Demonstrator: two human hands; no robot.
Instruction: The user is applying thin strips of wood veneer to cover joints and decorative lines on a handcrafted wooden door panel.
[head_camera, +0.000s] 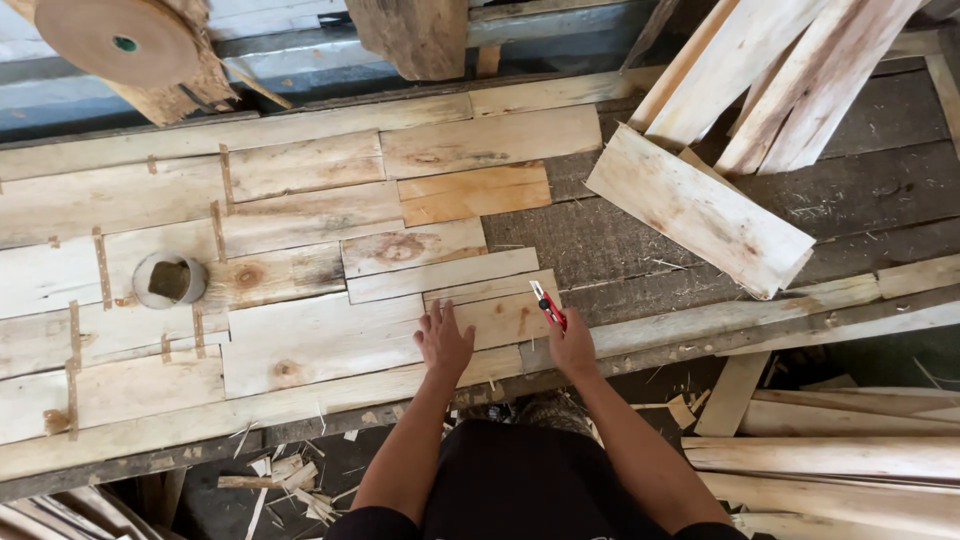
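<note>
Here, the person's left hand (443, 340) is lying flat, fingers spread, pressing on a pale veneer sheet (490, 312) at the near edge of the workbench (620, 240). The right hand (572, 345) is closing around a red utility knife (547, 305), its blade end pointing away and resting at that sheet's right edge. The two hands are sitting near each other, not touching. Taped veneer pieces (290, 225) are covering the bench to the left; a tape roll (169, 280) is sitting on them. A loose board (697, 210) is lying well to the right, with more planks (780, 80) leaning beyond it.
</note>
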